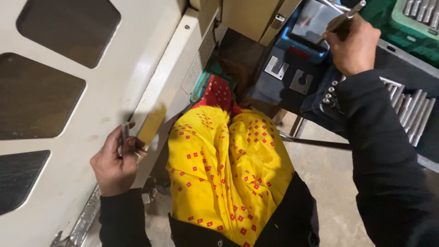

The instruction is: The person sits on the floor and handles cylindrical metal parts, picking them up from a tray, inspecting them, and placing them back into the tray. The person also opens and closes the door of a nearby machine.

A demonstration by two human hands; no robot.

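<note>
left hand (114,162) grips a short metal rod (124,131); right hand (352,43) grips a long one (342,19).

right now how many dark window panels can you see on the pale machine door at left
3, stacked down the pale door: the top panel at the upper edge, the middle panel left of the left hand, and the bottom panel at the lower left. All are cut by the frame; more may lie outside.

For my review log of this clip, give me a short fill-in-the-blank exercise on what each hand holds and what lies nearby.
1. The right hand grips a long metal ____ over the blue machine.
2. The left hand holds a small metal ____.
3. The yellow cloth carries small ____ squares.
4. More metal rods lie ____ the right sleeve.

Missing words: rod; piece; red; beside
</note>
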